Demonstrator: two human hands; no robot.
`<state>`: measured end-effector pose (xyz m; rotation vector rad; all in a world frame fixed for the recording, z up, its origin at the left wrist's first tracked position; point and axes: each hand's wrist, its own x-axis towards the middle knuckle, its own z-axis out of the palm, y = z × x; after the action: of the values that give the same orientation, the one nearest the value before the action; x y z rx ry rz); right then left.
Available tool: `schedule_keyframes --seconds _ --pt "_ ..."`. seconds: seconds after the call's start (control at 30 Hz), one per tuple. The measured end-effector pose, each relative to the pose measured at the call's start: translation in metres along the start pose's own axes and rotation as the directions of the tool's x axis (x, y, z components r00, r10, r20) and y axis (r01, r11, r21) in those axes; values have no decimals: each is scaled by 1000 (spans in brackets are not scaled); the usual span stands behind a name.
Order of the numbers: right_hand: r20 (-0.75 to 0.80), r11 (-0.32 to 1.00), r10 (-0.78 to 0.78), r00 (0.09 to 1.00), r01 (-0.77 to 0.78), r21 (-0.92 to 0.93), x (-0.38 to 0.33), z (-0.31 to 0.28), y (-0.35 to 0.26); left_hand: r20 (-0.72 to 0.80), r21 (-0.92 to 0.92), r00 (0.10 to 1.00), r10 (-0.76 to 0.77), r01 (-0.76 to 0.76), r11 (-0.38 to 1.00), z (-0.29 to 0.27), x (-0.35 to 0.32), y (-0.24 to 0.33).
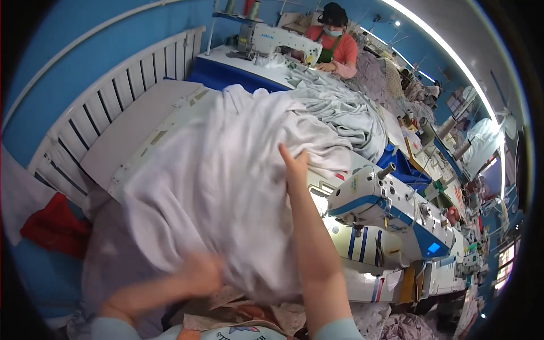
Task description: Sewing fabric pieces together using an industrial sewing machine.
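A large pale lilac-white cloth (226, 147) lies heaped and draped over the sewing table in front of me, its near part smeared by motion. My right hand (295, 165) reaches far forward against the cloth's right side, thumb and a finger spread apart. Low at the cloth's near edge is my left hand (203, 274), too blurred to make out its fingers. Just right of my right forearm stands a white and blue sewing machine (362, 198) with its lamp lit. A pair of dark scissors (379, 248) lies beside it.
A white slatted rail (113, 96) borders the table on the left, near a red cloth (56, 226). Ahead, a person (340, 45) in a mask works at another sewing machine (280, 42), with grey-green fabric (340, 107) piled alongside. More fabric (405, 327) hangs at lower right.
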<state>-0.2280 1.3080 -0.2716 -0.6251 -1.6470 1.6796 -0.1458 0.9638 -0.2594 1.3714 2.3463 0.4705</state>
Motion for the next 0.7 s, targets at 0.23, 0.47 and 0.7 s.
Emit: schedule_keyframes --seconds 0.23,0.47,0.7 --pt "849 844 52 526 431 -319 -178 127 24 -120 -628 776 619 -542 559 -80 -55 -38" --pt "964 907 -158 -213 355 227 -312 52 -112 -431 -67 887 -165 151 986 -69 41 -135" --pt "467 963 214 858 -105 -248 -206 15 -103 -229 -143 966 -124 93 985 44 -10 -106"
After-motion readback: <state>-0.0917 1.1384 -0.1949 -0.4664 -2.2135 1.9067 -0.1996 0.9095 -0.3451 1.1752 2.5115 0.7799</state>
